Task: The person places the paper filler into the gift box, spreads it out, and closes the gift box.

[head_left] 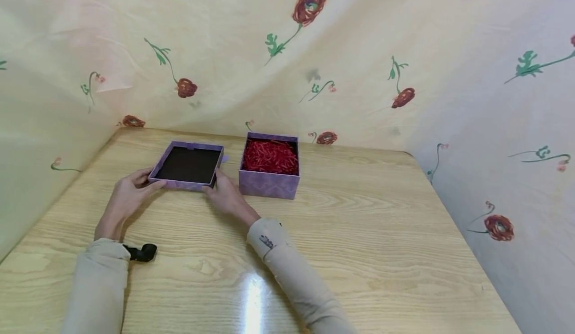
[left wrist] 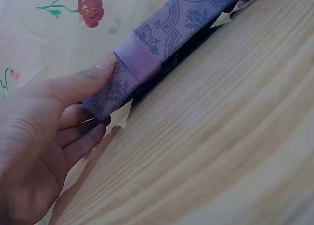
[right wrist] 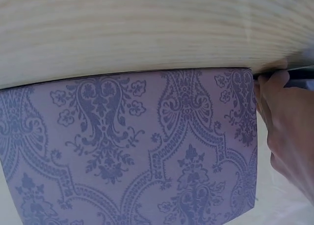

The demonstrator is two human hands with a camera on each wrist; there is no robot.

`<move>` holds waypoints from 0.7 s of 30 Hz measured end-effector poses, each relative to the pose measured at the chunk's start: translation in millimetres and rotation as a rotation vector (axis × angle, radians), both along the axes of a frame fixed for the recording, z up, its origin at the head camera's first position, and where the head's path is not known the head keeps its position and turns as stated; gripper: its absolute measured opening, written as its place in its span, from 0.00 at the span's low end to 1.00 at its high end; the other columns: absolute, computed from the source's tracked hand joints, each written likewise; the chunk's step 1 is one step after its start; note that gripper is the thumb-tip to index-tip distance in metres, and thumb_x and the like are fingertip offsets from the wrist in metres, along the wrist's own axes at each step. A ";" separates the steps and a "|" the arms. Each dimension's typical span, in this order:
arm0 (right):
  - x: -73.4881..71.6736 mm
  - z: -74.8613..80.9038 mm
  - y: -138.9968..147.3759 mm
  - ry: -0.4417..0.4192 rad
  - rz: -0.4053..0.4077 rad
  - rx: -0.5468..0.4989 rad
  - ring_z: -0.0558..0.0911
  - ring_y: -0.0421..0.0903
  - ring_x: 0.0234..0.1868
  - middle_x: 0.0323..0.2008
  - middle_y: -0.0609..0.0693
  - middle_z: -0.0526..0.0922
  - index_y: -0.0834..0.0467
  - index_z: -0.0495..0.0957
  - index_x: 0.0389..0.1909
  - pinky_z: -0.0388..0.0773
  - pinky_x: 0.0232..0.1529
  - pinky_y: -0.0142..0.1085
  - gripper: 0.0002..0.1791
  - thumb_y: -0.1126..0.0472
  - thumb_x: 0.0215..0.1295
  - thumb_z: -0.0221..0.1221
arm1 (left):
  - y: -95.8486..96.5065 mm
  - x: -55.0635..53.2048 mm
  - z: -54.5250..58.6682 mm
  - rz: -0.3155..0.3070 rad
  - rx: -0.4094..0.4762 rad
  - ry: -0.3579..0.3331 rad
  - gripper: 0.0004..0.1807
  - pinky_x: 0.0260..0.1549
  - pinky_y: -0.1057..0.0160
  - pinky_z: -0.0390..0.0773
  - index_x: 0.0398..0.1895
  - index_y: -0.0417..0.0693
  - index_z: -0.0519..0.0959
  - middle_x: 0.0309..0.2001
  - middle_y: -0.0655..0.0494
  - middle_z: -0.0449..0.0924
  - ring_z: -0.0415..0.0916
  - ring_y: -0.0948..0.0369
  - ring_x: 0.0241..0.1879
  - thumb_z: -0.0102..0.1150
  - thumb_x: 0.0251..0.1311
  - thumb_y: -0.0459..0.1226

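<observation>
A shallow purple box lid (head_left: 188,165) lies inside-up at the left, its inner face black. My left hand (head_left: 125,199) pinches its front left corner, thumb on the side wall. In the left wrist view a lilac ribbon (left wrist: 138,58) crosses the patterned wall near the thumb. My right hand (head_left: 228,196) grips the front right corner; its fingertips are partly hidden. Right beside that hand stands an open purple box (head_left: 268,184) filled with red shredded paper (head_left: 271,157). The box's damask-patterned wall fills much of the right wrist view.
The wood-grain table (head_left: 373,244) extends to the right and in front of the boxes. A flower-printed cloth (head_left: 251,49) hangs behind and along both sides. A black wrist camera mount (head_left: 143,252) sticks out from the left sleeve.
</observation>
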State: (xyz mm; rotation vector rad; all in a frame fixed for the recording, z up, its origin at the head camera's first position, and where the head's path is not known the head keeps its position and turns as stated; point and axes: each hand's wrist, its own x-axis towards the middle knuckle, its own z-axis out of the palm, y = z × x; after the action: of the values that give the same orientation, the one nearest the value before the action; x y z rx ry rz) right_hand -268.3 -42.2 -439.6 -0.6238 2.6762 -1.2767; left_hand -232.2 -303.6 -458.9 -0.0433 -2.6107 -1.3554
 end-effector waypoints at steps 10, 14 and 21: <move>2.7 2.0 -0.9 -0.026 -0.038 -0.032 0.75 0.44 0.66 0.67 0.56 0.78 0.60 0.58 0.80 0.75 0.63 0.38 0.35 0.54 0.79 0.57 | 1.0 2.1 2.5 -0.007 0.115 0.010 0.33 0.41 0.83 0.70 0.67 0.27 0.70 0.62 0.27 0.74 0.70 0.85 0.44 0.65 0.72 0.45; 3.1 4.3 -0.4 -0.021 -0.046 -0.033 0.75 0.44 0.66 0.66 0.56 0.78 0.60 0.59 0.80 0.75 0.64 0.38 0.35 0.53 0.80 0.57 | 2.0 1.9 5.0 0.007 0.148 0.011 0.33 0.39 0.82 0.73 0.68 0.28 0.70 0.62 0.26 0.73 0.72 0.84 0.43 0.64 0.72 0.45; 2.9 8.4 0.1 0.030 -0.044 -0.059 0.77 0.43 0.64 0.65 0.56 0.79 0.60 0.59 0.80 0.75 0.63 0.36 0.34 0.54 0.79 0.57 | 1.9 1.8 8.9 0.023 0.181 0.009 0.34 0.39 0.80 0.75 0.69 0.30 0.70 0.62 0.38 0.78 0.75 0.82 0.44 0.66 0.71 0.45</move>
State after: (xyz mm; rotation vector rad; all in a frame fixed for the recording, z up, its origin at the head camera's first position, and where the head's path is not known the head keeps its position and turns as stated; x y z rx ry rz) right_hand -265.4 -42.1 -431.1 -0.5991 2.6998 -1.3727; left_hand -230.4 -301.7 -450.1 0.0075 -2.4619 -1.5725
